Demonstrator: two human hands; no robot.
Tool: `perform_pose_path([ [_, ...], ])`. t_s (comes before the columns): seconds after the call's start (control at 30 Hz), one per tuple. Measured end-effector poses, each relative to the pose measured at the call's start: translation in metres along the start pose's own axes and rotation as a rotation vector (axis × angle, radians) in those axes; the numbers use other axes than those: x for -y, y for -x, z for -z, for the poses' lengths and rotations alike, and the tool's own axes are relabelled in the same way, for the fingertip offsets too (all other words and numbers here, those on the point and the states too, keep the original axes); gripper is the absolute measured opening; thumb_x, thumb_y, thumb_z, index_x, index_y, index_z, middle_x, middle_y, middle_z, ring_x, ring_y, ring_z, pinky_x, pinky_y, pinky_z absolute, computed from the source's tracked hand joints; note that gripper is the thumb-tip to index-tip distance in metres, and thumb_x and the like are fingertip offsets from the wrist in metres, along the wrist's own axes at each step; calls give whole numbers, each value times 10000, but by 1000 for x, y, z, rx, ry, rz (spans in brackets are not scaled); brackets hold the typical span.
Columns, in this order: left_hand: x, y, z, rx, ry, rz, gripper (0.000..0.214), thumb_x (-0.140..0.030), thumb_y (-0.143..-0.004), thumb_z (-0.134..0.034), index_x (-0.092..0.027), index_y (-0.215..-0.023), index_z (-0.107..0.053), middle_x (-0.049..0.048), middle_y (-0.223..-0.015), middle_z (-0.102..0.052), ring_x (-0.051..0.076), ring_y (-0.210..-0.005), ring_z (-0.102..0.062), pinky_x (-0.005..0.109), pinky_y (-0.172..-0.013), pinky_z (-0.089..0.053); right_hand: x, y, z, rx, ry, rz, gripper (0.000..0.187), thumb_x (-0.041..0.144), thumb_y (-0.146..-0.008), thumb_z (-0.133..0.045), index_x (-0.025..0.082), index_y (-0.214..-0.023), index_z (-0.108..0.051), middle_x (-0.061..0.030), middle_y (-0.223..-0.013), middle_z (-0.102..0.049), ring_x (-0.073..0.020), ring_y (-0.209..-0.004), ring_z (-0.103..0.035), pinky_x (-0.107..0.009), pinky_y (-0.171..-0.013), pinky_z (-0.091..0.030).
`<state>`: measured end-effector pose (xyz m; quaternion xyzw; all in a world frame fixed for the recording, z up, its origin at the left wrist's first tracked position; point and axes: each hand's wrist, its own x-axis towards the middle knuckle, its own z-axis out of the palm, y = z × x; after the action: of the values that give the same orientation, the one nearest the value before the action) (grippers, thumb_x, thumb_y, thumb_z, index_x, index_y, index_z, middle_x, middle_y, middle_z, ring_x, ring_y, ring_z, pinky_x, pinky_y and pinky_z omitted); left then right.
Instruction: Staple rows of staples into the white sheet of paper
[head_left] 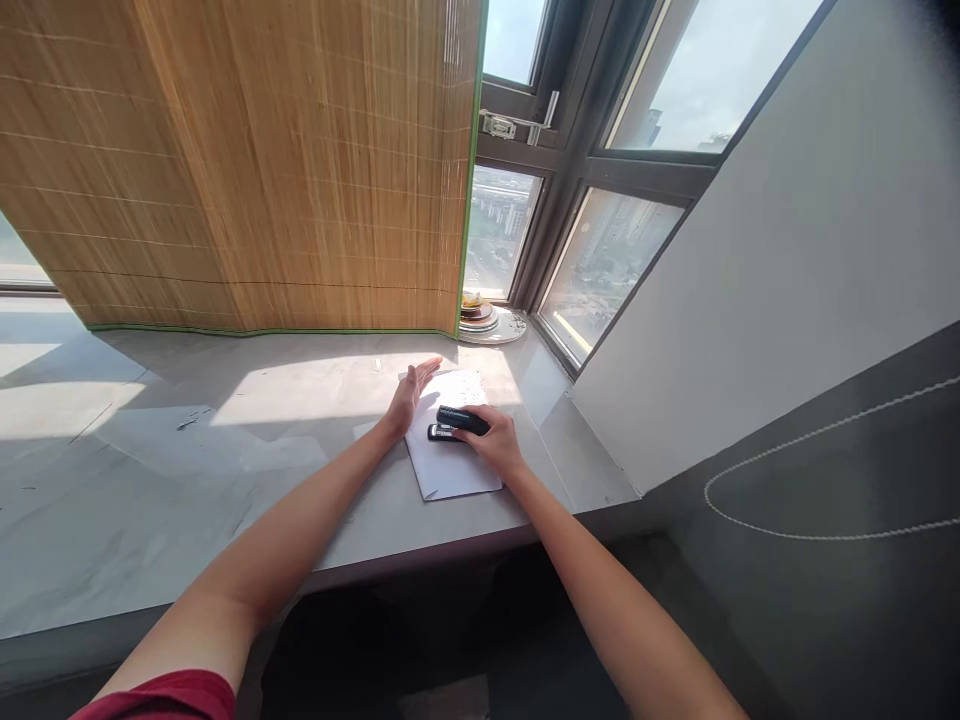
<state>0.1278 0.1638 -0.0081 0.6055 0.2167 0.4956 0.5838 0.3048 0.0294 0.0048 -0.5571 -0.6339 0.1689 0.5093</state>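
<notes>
Black stapler (459, 422) sits on the left edge of a white paper sheet (454, 470), about halfway along that edge. Front end points left, with the upper arm and base apart at that end. Can't tell if the paper is between them.

Paper lies flat on the grey stone ledge (225, 470), near the ledge's right end, long side running away from the person.

Right hand (496, 440): fingers curled over the rear of the stapler, gripping it from the right, wrist low over the paper.

Left hand (409, 395): flat and spread straight, fingers together, nothing in it. It rests at the paper's far left edge, just beside the stapler's nose. Contact with the sheet looks likely but isn't fully clear.

Around it:
- bright sun patch on the ledge left of the paper
- bamboo blind (262, 160) with green trim hangs down to the ledge behind
- dark-framed window (600, 260) right of the blind, city outside, latch handle (517, 122) on the frame
- small stack of plates (487, 320) in the ledge corner at the foot of the window, well apart from the paper
- pale grey wall panel (787, 250) on the right
- a dark surface below the panel carries a looped white cord (825, 480)
- red sleeve (172, 695) at the bottom left, on the left arm
</notes>
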Motion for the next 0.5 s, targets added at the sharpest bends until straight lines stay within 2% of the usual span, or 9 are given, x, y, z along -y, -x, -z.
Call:
perform_pose_path([
  [0.07,0,0,1,16,16,37,844,-823,-1000,-264,-229,-1478,-626,112,-1655,-490,320,-1587,-374,517,-1334,-233,-2,2,8,-38,21,-3,298,442,-872,-766,252,-1096,-815,-79,-1119,-800,-284,-1095,-692,-430,-980,-540],
  [0.13,0,0,2,31,29,60,867,-838,-990,-248,-234,-1487,-621,102,-1669,-472,313,-1596,-358,506,-1342,-220,-3,5,18,-131,5,-104,342,497,-965,-616,232,-1044,-817,-95,-1088,-792,-273,-1033,-697,-417,-917,-559],
  [0.2,1,-1,3,42,28,72,890,-850,-982,-226,-237,-1497,-614,92,-1679,-458,308,-1600,-350,498,-1345,-216,-4,8,25,-170,-95,-300,446,531,-1007,-504,202,-1018,-805,-79,-872,-765,-220,-755,-690,-356,-714,-570],
  [0.27,2,-1,2,48,18,78,912,-861,-975,-209,-235,-1507,-606,89,-1683,-451,308,-1601,-349,498,-1343,-220,-4,12,29,-107,-273,-517,452,549,-992,-526,184,-1075,-780,-29,-717,-694,-153,-514,-599,-287,-525,-513],
  [0.3,2,-1,2,50,12,80,921,-865,-971,-205,-232,-1509,-604,89,-1683,-451,309,-1600,-350,499,-1342,-223,-3,13,29,-61,-373,-614,431,541,-974,-566,186,-1117,-763,-17,-721,-684,-132,-463,-582,-264,-472,-493],
  [0.37,1,-1,1,54,8,82,925,-869,-969,-208,-231,-1506,-606,91,-1681,-454,307,-1599,-353,501,-1340,-225,0,13,27,2,-545,-754,382,492,-946,-633,199,-1171,-733,-40,-876,-716,-127,-484,-652,-240,-436,-510],
  [0.43,0,-1,0,48,27,87,918,-870,-967,-217,-233,-1485,-626,95,-1673,-465,308,-1596,-359,506,-1339,-221,3,12,25,18,-632,-811,330,431,-941,-663,199,-1170,-718,-77,-1038,-717,-152,-568,-736,-235,-444,-554],
  [0.5,-3,0,-1,43,61,97,911,-871,-965,-226,-233,-1452,-656,98,-1665,-478,310,-1594,-363,507,-1341,-213,5,10,21,7,-638,-806,274,390,-954,-665,179,-1124,-712,-96,-1085,-709,-161,-586,-757,-231,-443,-576],
])
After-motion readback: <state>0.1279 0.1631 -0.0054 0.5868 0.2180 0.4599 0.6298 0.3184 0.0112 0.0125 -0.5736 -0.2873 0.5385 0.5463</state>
